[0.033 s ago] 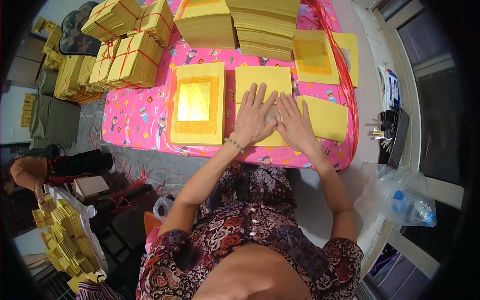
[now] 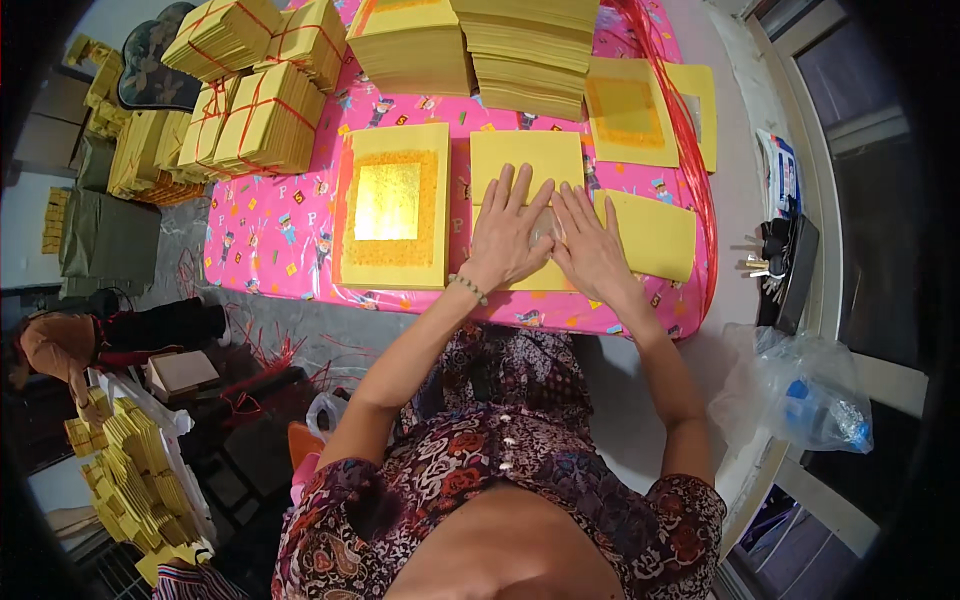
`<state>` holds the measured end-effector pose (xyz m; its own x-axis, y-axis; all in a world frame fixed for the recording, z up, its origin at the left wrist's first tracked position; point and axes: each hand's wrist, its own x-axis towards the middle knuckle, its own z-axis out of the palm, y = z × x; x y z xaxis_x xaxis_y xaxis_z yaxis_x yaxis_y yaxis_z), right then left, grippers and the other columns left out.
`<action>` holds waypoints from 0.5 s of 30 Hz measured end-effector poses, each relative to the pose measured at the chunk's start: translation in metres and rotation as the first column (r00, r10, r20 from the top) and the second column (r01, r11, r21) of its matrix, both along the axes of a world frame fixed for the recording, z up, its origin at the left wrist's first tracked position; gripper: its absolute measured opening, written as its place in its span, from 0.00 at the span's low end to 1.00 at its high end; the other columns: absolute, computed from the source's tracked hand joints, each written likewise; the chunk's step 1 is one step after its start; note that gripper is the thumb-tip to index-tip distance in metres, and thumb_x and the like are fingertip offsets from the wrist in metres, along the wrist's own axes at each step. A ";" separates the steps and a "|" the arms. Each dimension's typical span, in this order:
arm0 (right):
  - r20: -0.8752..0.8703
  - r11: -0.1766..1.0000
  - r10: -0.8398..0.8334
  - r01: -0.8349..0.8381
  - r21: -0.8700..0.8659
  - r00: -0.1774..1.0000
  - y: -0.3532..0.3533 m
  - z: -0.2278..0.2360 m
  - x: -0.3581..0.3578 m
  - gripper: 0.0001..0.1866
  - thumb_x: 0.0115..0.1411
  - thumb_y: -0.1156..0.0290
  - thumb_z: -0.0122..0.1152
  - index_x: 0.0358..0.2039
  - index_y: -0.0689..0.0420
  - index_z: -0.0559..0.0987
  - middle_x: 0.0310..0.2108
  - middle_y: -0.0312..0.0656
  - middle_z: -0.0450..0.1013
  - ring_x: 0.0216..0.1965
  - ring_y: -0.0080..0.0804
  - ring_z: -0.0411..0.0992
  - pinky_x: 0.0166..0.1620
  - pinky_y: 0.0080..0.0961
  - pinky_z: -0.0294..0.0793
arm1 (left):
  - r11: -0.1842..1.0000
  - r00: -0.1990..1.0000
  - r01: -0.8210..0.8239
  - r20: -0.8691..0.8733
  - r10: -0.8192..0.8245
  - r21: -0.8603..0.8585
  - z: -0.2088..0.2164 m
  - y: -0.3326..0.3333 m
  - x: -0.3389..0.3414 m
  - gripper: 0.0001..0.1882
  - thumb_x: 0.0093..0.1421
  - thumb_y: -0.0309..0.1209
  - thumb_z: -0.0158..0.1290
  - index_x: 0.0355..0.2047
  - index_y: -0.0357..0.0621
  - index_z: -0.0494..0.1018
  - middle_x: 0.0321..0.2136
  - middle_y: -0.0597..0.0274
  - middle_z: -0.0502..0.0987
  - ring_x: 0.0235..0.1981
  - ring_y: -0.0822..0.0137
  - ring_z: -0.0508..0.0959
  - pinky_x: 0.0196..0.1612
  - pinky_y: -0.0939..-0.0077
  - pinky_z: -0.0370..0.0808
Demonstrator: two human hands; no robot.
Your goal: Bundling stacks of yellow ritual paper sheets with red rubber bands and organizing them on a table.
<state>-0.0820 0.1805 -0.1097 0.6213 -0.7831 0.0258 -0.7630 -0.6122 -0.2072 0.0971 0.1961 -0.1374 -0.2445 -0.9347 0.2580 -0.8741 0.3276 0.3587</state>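
Note:
My left hand (image 2: 508,232) and my right hand (image 2: 592,245) lie side by side, palms down and fingers stretched out, on yellow paper (image 2: 525,155). A crease or edge runs across this paper near my left fingertips. Between my thumbs a pale silvery patch (image 2: 543,226) partly shows; the rest is under my hands. Left of them sits a stack of yellow paper (image 2: 438,210), its top sheet bearing an orange block with a gold foil square (image 2: 388,203). At the right, beside my right hand, is a plain yellow sheet (image 2: 658,237) with a slightly curled edge.
Tall yellow paper stacks (image 2: 525,60) stand at the table's far side. Bundles tied with red string (image 2: 265,120) are at the far left. Red strands (image 2: 685,130) hang along the pink tablecloth's (image 2: 270,220) right side. Another person (image 2: 60,345) is at the left, by more yellow paper (image 2: 140,470).

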 end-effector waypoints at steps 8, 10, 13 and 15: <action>-0.050 1.000 -0.011 0.010 -0.019 0.999 0.001 -0.008 0.000 0.37 0.63 0.54 0.46 0.67 0.60 0.52 0.70 0.49 0.45 0.71 0.44 0.42 0.69 0.53 0.34 | 0.998 0.998 -0.060 0.020 0.061 -0.028 0.000 0.015 0.000 0.37 0.58 0.44 0.46 0.67 0.49 0.54 0.67 0.45 0.51 0.68 0.42 0.48 0.68 0.48 0.46; -0.054 1.000 -0.006 0.005 -0.022 0.999 0.001 -0.008 0.000 0.37 0.63 0.54 0.46 0.67 0.60 0.52 0.70 0.49 0.45 0.71 0.45 0.42 0.69 0.53 0.34 | 0.995 0.995 -0.094 0.027 0.094 -0.026 -0.001 0.021 0.003 0.37 0.59 0.44 0.45 0.67 0.48 0.54 0.67 0.45 0.51 0.68 0.42 0.48 0.68 0.47 0.47; -0.058 0.999 -0.005 0.002 -0.046 0.998 -0.001 -0.007 0.002 0.37 0.62 0.53 0.48 0.67 0.58 0.54 0.69 0.48 0.47 0.71 0.44 0.43 0.69 0.53 0.35 | 0.996 0.995 -0.093 0.029 0.093 0.002 -0.001 0.023 0.005 0.37 0.59 0.44 0.45 0.67 0.48 0.53 0.66 0.45 0.51 0.68 0.42 0.48 0.67 0.46 0.47; -0.058 0.998 -0.010 0.006 -0.065 0.998 0.000 -0.006 0.005 0.37 0.61 0.53 0.49 0.67 0.56 0.56 0.69 0.47 0.49 0.70 0.43 0.44 0.68 0.53 0.37 | 0.994 0.993 -0.106 0.061 0.105 0.019 -0.001 0.023 0.004 0.36 0.59 0.44 0.45 0.67 0.48 0.53 0.66 0.45 0.51 0.68 0.41 0.49 0.67 0.46 0.48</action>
